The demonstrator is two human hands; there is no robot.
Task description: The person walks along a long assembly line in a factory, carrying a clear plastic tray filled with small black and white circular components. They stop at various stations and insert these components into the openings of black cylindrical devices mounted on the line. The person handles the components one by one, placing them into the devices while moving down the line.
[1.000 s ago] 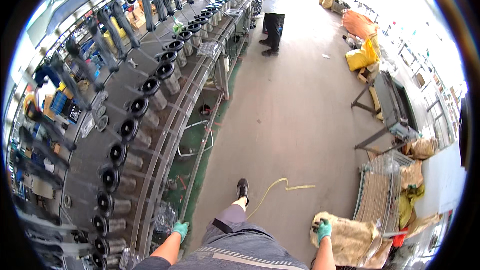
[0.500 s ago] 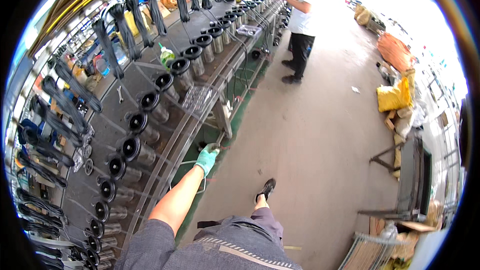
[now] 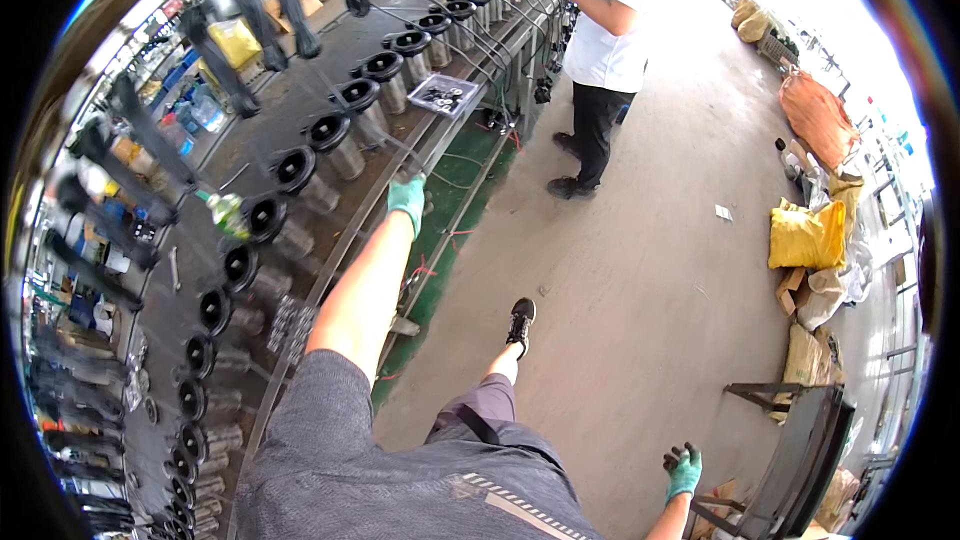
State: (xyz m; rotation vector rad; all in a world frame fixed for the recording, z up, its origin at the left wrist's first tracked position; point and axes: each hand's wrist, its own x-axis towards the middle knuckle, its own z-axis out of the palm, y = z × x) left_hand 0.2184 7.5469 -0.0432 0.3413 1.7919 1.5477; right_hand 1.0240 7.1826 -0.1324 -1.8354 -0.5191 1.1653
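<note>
Head view: left hand at bench edge

A: Light?
B: Bright daylight, coming from upper right; floor there is blown out w/ glare.
A: Shadows?
B: Soft, left machine row darker.
A: Sharpness?
B: Centre ok, edges blurred, strong fisheye bend, black corners.

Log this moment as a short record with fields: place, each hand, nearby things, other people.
place: long workbench lined with a row of black round fixtures
left hand: green glove, arm stretched out, at the bench edge; whether it grips anything cannot be told
right hand: green glove, fingers spread, holding nothing, near a dark metal frame
nearby: small tray of dark parts; yellow sack
other people: co-worker standing at the bench
</note>
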